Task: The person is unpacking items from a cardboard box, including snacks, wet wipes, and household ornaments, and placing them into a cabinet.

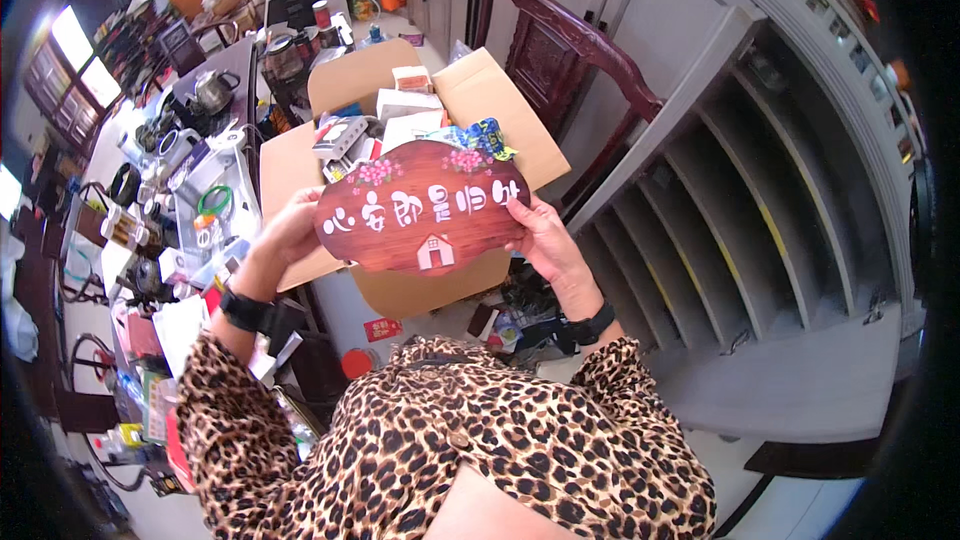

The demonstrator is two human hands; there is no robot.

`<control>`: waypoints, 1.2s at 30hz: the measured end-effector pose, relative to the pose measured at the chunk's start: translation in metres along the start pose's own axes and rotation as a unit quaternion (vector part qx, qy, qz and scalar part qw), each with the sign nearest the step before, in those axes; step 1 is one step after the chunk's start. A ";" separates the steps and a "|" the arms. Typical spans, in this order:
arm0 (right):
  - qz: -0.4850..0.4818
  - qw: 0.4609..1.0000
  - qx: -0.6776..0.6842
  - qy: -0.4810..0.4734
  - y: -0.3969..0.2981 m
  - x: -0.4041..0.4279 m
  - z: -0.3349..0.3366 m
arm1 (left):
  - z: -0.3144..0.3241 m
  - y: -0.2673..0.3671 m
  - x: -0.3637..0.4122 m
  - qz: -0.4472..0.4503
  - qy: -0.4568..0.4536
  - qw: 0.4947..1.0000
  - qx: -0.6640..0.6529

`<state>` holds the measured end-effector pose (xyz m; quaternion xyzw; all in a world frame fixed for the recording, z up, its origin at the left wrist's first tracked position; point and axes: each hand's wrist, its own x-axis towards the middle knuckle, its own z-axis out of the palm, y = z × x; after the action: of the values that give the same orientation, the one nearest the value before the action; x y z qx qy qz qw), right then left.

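Note:
Between my two hands is a reddish-brown wood-grain plaque (390,240) with a wavy outline, white writing, pink flowers and a small house picture. My left hand (294,229) grips its left end. At the right end, my right hand (541,236) pinches it with the thumb on the front face. Behind and below the plaque stands a cardboard box (510,120) with its flaps spread. Small white cartons (409,103), a grey-and-white box (341,136) and a blue-and-yellow packet (486,136) show inside it. The plaque hides part of the box.
A long table at the left holds a metal kettle (214,92), a green ring (216,200) and many loose goods. A carved wooden chair (555,52) stands behind the box. To the right is a grey cabinet with slanted shelves (720,240). A red-lidded container (358,363) lies below the box.

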<state>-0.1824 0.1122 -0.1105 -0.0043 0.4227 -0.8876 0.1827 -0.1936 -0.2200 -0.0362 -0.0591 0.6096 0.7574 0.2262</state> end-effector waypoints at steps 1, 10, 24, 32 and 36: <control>0.000 1.000 -0.001 0.009 -0.004 -0.001 0.003 | 0.007 -0.008 -0.001 0.013 0.001 0.998 -0.064; -0.078 0.996 -0.023 0.037 0.000 -0.008 -0.010 | 0.051 -0.017 0.021 0.048 -0.091 0.988 -0.117; 0.074 0.844 -0.492 0.200 -0.012 -0.065 -0.049 | 0.010 -0.052 0.090 -0.057 -0.094 0.990 -0.085; -0.038 0.969 -0.196 0.144 0.007 -0.109 -0.041 | 0.051 -0.048 0.111 -0.099 -0.151 0.980 -0.087; -0.105 0.955 -0.216 0.173 0.012 -0.129 -0.015 | 0.081 -0.069 0.110 -0.167 -0.211 0.960 -0.071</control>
<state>-0.0601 0.1584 -0.1103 0.0652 0.6269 -0.7763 0.0076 -0.2473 -0.1022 -0.1182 -0.0149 0.4742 0.7453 0.4684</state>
